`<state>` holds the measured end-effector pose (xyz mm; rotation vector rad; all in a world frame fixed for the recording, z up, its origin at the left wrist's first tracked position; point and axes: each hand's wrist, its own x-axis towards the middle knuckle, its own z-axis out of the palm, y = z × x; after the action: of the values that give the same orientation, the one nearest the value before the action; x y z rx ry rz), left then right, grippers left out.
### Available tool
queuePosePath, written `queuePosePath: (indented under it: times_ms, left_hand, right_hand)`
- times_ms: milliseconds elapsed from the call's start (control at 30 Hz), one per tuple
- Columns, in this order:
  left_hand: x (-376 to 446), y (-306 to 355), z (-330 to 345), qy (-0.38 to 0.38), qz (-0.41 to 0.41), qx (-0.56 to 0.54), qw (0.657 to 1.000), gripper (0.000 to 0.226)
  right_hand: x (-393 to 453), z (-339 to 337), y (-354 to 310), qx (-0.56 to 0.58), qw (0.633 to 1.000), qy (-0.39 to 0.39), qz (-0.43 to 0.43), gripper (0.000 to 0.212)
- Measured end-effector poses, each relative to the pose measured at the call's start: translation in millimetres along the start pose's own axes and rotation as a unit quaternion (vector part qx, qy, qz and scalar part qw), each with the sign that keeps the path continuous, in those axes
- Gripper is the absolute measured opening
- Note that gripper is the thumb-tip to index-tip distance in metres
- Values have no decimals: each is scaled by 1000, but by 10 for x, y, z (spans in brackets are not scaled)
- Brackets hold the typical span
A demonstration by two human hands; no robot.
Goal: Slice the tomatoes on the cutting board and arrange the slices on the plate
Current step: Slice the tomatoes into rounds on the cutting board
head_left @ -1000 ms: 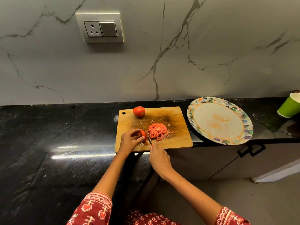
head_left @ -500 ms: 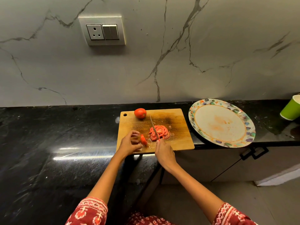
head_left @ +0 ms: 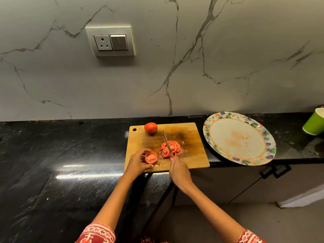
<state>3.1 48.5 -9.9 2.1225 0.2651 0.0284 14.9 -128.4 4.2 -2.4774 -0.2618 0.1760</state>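
Tomatoes sit on the wooden cutting board (head_left: 191, 137) atop the black counter (head_left: 52, 155), beside the patterned plate (head_left: 219, 120). A whole tomato (head_left: 150, 127) rests at the board's far edge; slices (head_left: 172, 148) lie mid-board. The right hand (head_left: 179, 171) grips a knife (head_left: 168, 143) over them. The left hand (head_left: 137, 163) holds a cut tomato piece (head_left: 151, 157).

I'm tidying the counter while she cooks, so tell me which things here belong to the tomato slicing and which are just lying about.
In use:
cutting board
knife in the right hand
tomato end piece held by the left hand
pile of slices
whole tomato
plate, no slices on it yet

Lying about:
green cup
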Motion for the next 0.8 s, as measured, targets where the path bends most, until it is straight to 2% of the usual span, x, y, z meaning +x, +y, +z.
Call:
queuePosePath:
  times_ms: [67, 333, 433, 667, 800]
  left_hand:
    - [-7, -10, 6, -5, 10, 7, 1000, 57]
    - [-7, 36, -7, 58, 24, 24, 998, 48]
    - [26, 77, -15, 54, 28, 38, 997, 50]
    - [125, 30, -7, 34, -45, 163, 985, 61]
    - [208, 42, -22, 21, -24, 242, 970, 52]
  right_hand:
    - [-1, 11, 16, 6, 1000, 4, 4, 33]
    - [38, 75, -32, 7, 1000, 2, -3, 35]
    - [58, 101, -48, -9, 1000, 6, -8, 36]
    - [43, 106, -33, 0, 1000, -2, -6, 35]
    - [41, 83, -39, 4, 1000, 1, -7, 35]
